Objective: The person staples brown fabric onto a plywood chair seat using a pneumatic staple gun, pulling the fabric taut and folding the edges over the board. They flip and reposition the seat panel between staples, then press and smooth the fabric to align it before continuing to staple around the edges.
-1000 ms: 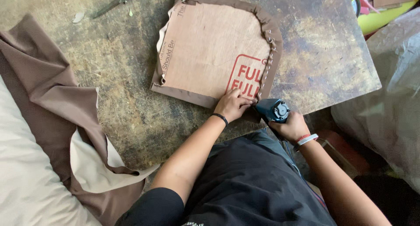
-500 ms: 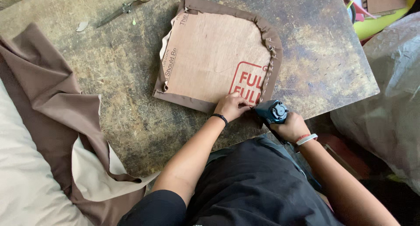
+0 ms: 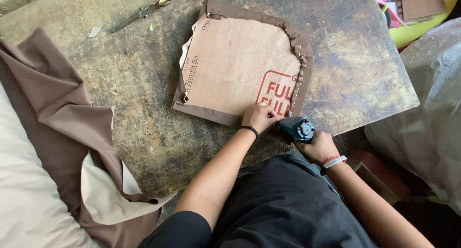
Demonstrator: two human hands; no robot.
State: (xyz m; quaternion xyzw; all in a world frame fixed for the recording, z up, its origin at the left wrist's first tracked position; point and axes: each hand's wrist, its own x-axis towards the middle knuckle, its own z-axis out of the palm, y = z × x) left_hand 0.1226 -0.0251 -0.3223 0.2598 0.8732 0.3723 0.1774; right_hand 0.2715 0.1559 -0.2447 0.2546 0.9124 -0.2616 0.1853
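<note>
A cardboard panel (image 3: 235, 68) lies on the worn wooden table (image 3: 144, 128), with brown fabric (image 3: 302, 51) folded over its edges and stapled along the right side. My left hand (image 3: 259, 116) presses down on the panel's near right corner, fingers curled on the fabric edge. My right hand (image 3: 317, 146) grips a blue staple gun (image 3: 297, 129) held right beside the left hand at that corner. A black band sits on my left wrist, a white and red band on my right.
A loose length of brown fabric (image 3: 53, 128) with a pale lining drapes off the table's left side. Scissors (image 3: 139, 12) lie at the far left of the table. Clear plastic sheeting (image 3: 432, 123) and a yellow object (image 3: 418, 31) are to the right.
Both hands and the staple gun stay at the panel's near right corner. Only the camera view has shifted slightly.
</note>
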